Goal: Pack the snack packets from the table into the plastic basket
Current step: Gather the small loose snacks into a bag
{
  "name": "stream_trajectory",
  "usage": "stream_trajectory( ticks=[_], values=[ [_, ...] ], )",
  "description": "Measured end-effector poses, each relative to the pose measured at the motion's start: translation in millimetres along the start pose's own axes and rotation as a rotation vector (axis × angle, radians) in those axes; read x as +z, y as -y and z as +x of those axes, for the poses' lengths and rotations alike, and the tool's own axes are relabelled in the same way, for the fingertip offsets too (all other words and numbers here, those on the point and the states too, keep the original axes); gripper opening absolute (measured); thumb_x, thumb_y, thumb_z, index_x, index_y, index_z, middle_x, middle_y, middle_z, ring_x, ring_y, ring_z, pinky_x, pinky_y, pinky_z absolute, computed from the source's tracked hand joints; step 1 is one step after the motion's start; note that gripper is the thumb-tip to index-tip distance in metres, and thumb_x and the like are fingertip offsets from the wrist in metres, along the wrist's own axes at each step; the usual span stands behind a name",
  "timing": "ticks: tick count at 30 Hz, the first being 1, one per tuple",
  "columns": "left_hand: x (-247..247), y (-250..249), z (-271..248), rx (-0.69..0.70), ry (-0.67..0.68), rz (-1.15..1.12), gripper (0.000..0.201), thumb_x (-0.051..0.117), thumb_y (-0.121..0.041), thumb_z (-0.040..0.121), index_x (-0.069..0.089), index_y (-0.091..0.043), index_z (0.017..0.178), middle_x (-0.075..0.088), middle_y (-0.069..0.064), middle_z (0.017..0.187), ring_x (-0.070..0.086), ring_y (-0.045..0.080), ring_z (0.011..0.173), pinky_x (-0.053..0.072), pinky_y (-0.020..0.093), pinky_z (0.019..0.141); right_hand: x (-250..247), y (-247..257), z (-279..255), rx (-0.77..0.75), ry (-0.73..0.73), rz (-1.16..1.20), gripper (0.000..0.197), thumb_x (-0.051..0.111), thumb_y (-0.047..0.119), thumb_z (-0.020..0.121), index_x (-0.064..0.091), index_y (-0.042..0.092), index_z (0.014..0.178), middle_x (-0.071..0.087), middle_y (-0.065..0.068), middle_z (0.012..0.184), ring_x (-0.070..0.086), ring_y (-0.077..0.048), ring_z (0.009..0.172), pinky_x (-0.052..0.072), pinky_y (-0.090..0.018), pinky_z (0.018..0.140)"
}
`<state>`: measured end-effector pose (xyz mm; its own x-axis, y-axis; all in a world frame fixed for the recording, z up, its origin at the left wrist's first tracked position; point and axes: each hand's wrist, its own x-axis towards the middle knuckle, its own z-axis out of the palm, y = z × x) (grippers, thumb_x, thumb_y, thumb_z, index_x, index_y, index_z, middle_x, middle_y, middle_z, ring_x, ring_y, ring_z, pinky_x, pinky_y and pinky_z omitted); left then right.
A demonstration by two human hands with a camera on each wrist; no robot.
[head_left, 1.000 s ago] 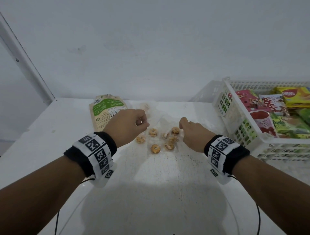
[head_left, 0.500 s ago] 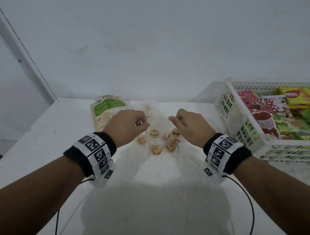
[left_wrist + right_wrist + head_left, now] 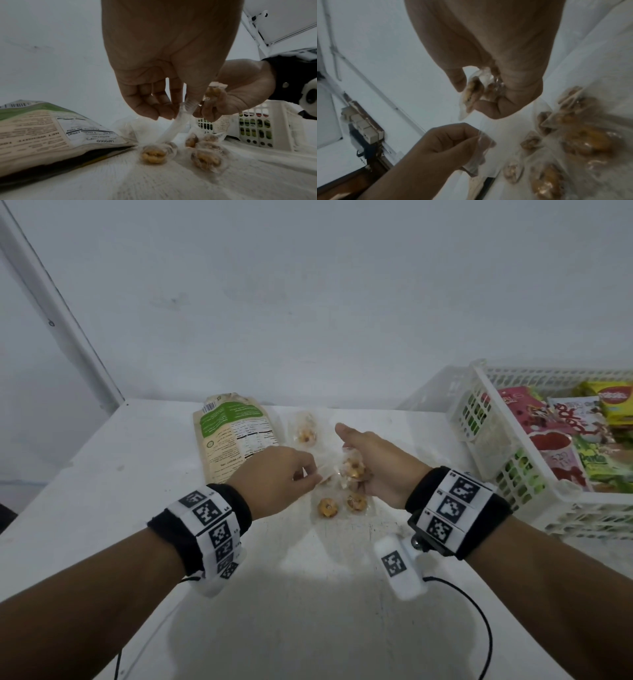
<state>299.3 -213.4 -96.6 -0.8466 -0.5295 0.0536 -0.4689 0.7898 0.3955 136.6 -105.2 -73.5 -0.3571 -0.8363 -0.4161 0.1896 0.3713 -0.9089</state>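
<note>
Right hand [image 3: 383,465] has its fingers curled round a few clear-wrapped cookie packets [image 3: 352,469]. Left hand [image 3: 274,479] pinches the crinkly film tail of another packet [image 3: 153,155], lifting it off the desk [image 3: 308,594] mid-surface. Film is slick and thin: grip at the seal, gather the rest, then carry to the white lattice basket [image 3: 513,481] at the right edge.

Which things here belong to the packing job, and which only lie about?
Belong to the job:
- clear cookie packets, pinched by left hand and held by right hand
- green snack bag
- white basket

Only lying about:
- wall socket
- wrist cable
</note>
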Motion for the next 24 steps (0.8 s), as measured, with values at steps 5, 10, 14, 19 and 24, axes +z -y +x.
stream_trajectory(
  ticks=[5, 10, 14, 19, 24],
  values=[
    [2.7, 3.4, 1.8, -0.015, -0.006, 0.001, 0.025, 0.054, -0.047, 0.099, 0.070, -0.029, 0.092, 0.068, -0.011, 0.080, 0.063, 0.006, 0.073, 0.055, 0.036, 0.073, -3.7, -6.4, -1.4, -0.056, 0.069, 0.037, 0.035, 0.065, 0.009, 0.095, 0.044, 0.012, 0.123, 0.054, -0.008, 0.107, 0.056, -0.017, 0.081, 0.055, -0.026, 0.070],
    [3.2, 3.1, 4.1, -0.025, -0.009, 0.000, 0.024, 0.055, -0.045, 0.099, 0.071, -0.028, 0.093, 0.069, -0.011, 0.081, 0.063, 0.006, 0.074, 0.055, 0.036, 0.074, -10.9, -16.9, -7.1, -0.256, -0.021, -0.323, 0.051, 0.080, 0.022, 0.088, 0.047, 0.028, 0.127, 0.060, -0.005, 0.110, 0.063, -0.016, 0.087, 0.058, -0.032, 0.078],
    [3.1, 3.9, 5.8, -0.039, -0.014, -0.007, 0.023, 0.056, -0.044, 0.099, 0.070, -0.028, 0.092, 0.068, -0.011, 0.080, 0.062, 0.005, 0.073, 0.055, 0.035, 0.073, -15.9, -21.7, -8.8, -0.525, -0.128, -0.462, 0.055, 0.085, 0.038, 0.080, 0.052, 0.038, 0.123, 0.066, 0.006, 0.120, 0.066, -0.007, 0.103, 0.059, -0.038, 0.091],
    [4.6, 1.8, 7.8, -0.053, -0.024, -0.027, 0.016, 0.064, -0.046, 0.095, 0.070, -0.030, 0.094, 0.067, -0.012, 0.077, 0.062, 0.005, 0.071, 0.054, 0.031, 0.070, -11.7, -20.0, -15.0, -0.852, -0.178, -0.540, 0.023, 0.078, 0.024, 0.091, 0.061, 0.019, 0.106, 0.065, 0.009, 0.101, 0.063, -0.012, 0.099, 0.057, -0.030, 0.087],
    [5.2, 0.4, 7.2, -0.032, -0.038, -0.065, 0.016, 0.067, -0.044, 0.093, 0.064, -0.034, 0.081, 0.068, -0.011, 0.076, 0.063, 0.006, 0.070, 0.051, 0.029, 0.066, -10.3, -25.3, -4.2, -1.022, -0.196, -0.843, 0.016, 0.069, 0.029, 0.097, 0.058, 0.017, 0.097, 0.060, 0.005, 0.093, 0.056, -0.011, 0.086, 0.049, -0.031, 0.075]
  ],
)
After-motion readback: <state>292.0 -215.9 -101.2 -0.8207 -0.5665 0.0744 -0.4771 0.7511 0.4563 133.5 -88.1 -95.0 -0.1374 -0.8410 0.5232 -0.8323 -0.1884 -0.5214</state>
